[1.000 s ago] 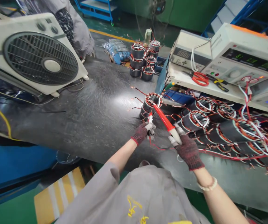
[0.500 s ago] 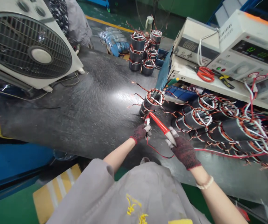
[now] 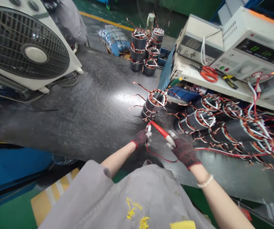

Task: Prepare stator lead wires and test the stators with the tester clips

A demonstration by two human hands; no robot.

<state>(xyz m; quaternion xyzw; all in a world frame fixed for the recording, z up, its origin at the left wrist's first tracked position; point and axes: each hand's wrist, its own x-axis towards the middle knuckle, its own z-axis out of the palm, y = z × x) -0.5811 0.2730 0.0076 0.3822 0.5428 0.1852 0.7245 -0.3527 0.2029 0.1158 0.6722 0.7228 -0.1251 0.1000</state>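
In front of me two wound motor stators (image 3: 154, 103) stand stacked, their copper leads sticking out at the sides. My right hand (image 3: 183, 149), in a dark knitted glove with pale fingertips, is closed around the grey end of a red test probe (image 3: 159, 128). The probe slants toward the stack's base, its far end near my left hand and apart from the stators. My left hand (image 3: 143, 137), gloved the same way, pinches a small red-ended lead (image 3: 148, 124) just below the stack; fingers partly hide it. A thin red wire (image 3: 159, 155) loops between the hands.
Several stators (image 3: 225, 127) lie in rows at right, beside a shelf with a power supply (image 3: 258, 54), a meter (image 3: 196, 44) and orange-handled scissors (image 3: 208, 74). More stators (image 3: 139, 52) are stacked at the back. A box fan (image 3: 32, 47) stands left, with a person (image 3: 67, 22) behind it.
Both hands have drawn slightly back from the stators, and the red ends have come away from the lower one. The power supply's green digits have changed. The whole view has shifted a little.
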